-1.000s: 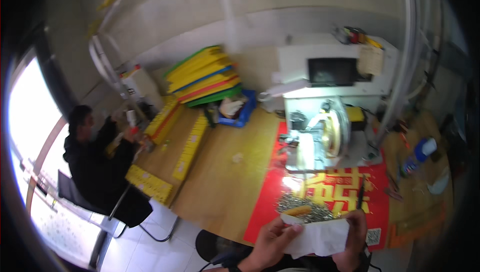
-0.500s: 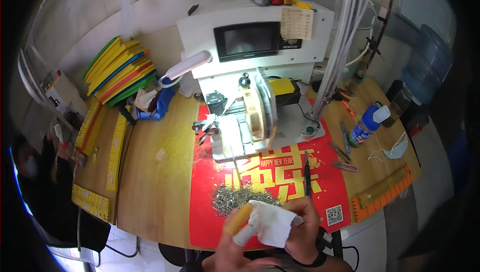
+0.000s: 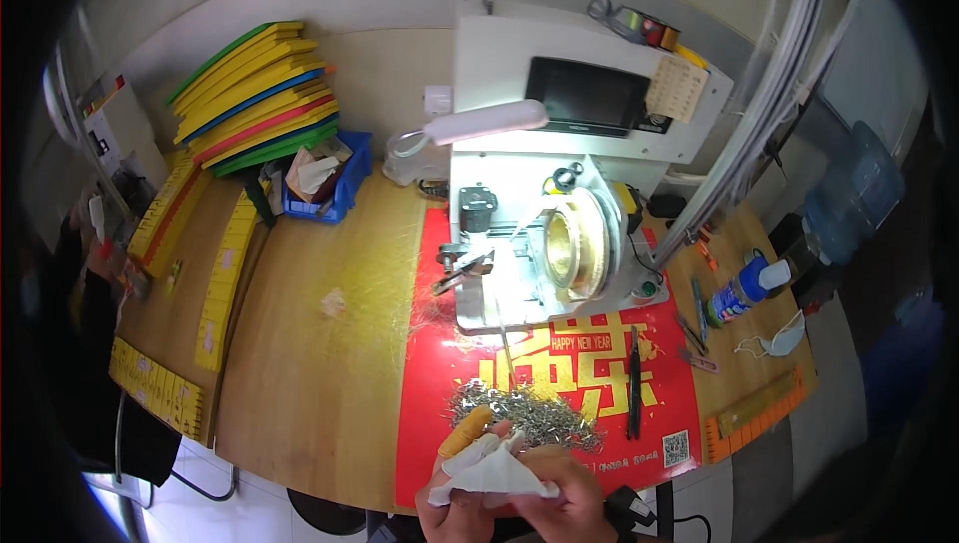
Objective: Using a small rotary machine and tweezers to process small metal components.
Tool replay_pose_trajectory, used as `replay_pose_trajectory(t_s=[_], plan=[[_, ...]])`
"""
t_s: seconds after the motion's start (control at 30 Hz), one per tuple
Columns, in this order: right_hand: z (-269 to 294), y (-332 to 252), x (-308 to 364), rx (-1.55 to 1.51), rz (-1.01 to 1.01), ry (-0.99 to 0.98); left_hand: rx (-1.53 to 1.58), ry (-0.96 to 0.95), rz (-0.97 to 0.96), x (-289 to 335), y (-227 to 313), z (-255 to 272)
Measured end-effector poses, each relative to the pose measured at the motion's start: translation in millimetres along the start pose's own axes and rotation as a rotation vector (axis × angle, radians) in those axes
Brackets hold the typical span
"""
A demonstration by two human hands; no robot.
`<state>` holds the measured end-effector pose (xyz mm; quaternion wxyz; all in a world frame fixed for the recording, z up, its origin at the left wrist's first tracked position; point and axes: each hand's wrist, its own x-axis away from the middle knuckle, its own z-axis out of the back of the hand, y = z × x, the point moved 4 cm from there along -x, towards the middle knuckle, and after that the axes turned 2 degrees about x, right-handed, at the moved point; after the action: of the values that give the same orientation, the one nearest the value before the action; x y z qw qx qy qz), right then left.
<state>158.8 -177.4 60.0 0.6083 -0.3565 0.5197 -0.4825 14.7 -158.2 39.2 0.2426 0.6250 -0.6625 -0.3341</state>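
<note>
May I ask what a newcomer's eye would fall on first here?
Probably the brightly lit machine right of centre, with its golden wheel. Then the silvery pile on the red poster, just beyond the left hand and right hand gripping a white sheet. Back left, a mostly yellow stack stands out.

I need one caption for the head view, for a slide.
Left hand and right hand hold a thin white sheet near a pile of small silvery pieces on a red mat.

Left hand [image 3: 455, 515] and right hand [image 3: 567, 495] close together, fingers [image 3: 544, 461] bent, apparently in a pinch.
</note>
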Motion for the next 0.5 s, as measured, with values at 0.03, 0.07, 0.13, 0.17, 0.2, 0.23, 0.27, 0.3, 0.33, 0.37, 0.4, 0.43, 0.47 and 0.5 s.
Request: replay_pose_trajectory(t_s=[0.03,0.07,0.13,0.17,0.2,0.23,0.27,0.3,0.33,0.37,0.4,0.43,0.47,0.5], plan=[[-0.9,-5.9,-1.5,0.132,0.119,0.001,-0.049,-0.018,-0.099,-2.4,6.1,2.5],[-5.1,-1.3,1.7,-0.208,-0.098,0.123,-0.1,-0.035,-0.197,-3.2,12.2,4.8],[2.9,-2.5,-9.0,-0.184,-0.006,0.213,-0.117,-0.007,-0.178,0.6,20.4,10.4],[3.2,-0.4,-7.0,-0.283,-0.065,0.253,-0.134,0.007,-0.151,3.0,23.2,14.6],[4.5,0.6,-8.7,-0.291,-0.041,0.202,-0.15,0.008,-0.121,7.8,21.6,24.1],[4.0,-1.2,-11.8,-0.293,-0.011,0.156,-0.144,0.019,-0.126,9.4,24.1,27.2],[-1.7,-9.7,-16.0,-0.329,0.0,0.15,-0.123,0.019,-0.123,11.9,25.9,29.1],[-4.9,-9.0,-11.0,-0.328,-0.006,0.134,-0.102,0.021,-0.12,15.3,27.6,32.6],[-7.0,-8.8,-7.0,-0.235,-0.018,0.123,-0.061,0.008,-0.118,17.0,29.2,37.7],[-11.9,-7.5,-3.8,-0.143,-0.03,0.109,-0.067,0.042,-0.126,20.5,31.7,42.4],[-18.2,-9.8,2.7,-0.145,-0.028,0.084,0.054,0.016,-0.151,22.5,33.8,43.9],[-20.5,-13.1,7.1,-0.112,0.072,0.061,0.172,-0.006,-0.176,23.5,38.6,41.6],[-25.5,-15.5,8.8,-0.048,0.118,0.037,0.17,-0.006,-0.133,24.3,43.7,38.6],[-32.0,-18.3,10.3,0.012,0.165,0.012,0.195,0.035,-0.032,34.9,41.7,39.9]])
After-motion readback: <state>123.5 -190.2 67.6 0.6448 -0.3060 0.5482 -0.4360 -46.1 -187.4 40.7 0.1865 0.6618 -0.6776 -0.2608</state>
